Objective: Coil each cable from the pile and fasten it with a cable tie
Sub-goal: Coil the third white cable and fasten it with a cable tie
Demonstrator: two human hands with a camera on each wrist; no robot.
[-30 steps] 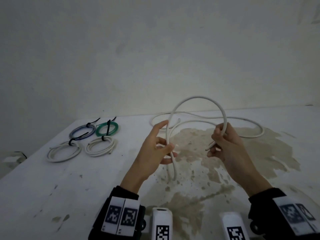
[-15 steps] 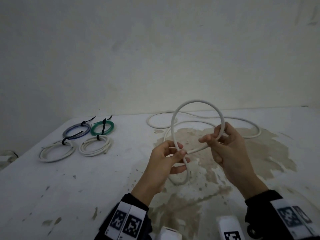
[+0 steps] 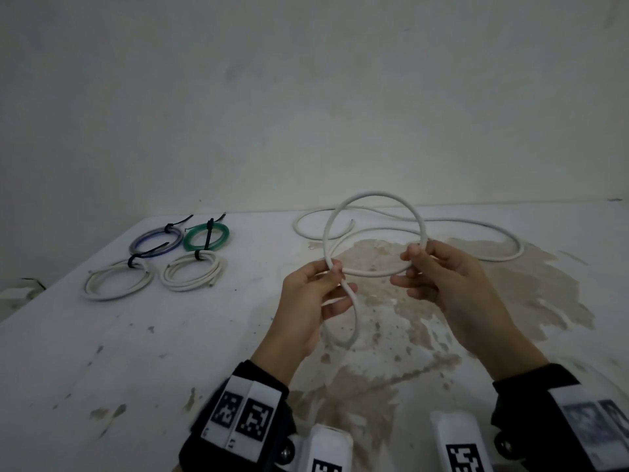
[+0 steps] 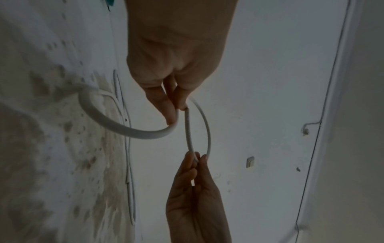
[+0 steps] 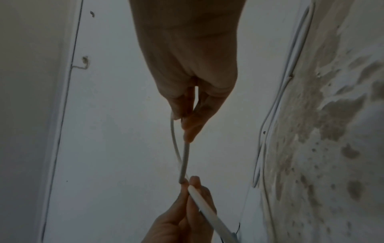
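Your left hand (image 3: 308, 301) pinches the white cable (image 3: 374, 233) where the strands cross, thumb and fingers (image 4: 170, 113) closed on it. Your right hand (image 3: 452, 287) pinches the far side of the same loop between curled fingers. The loop stands upright in the air between your hands, above the stained part of the tabletop (image 3: 170, 352). A short tail hangs in a curl below your left hand, and the rest of the cable trails loose across the tabletop behind, toward the wall.

One turn is formed, so this looks like the early part of coiling. To do it well, keep the left pinch firm at the crossing so the loop cannot spring open. Slide the right hand along the slack, bring the next turn round to the same size, and lay it into the left fingers. The cable seems stiff, so give it a slight roll with each turn to stop it twisting into a figure eight.

You have open room ahead and to the right. The four tied coils (image 3: 156, 260) lie well apart to your left, so draw the slack toward you rather than sweeping it sideways. The loose run lies close to the far edge by the wall; pull gently so it does not snag or slip off.
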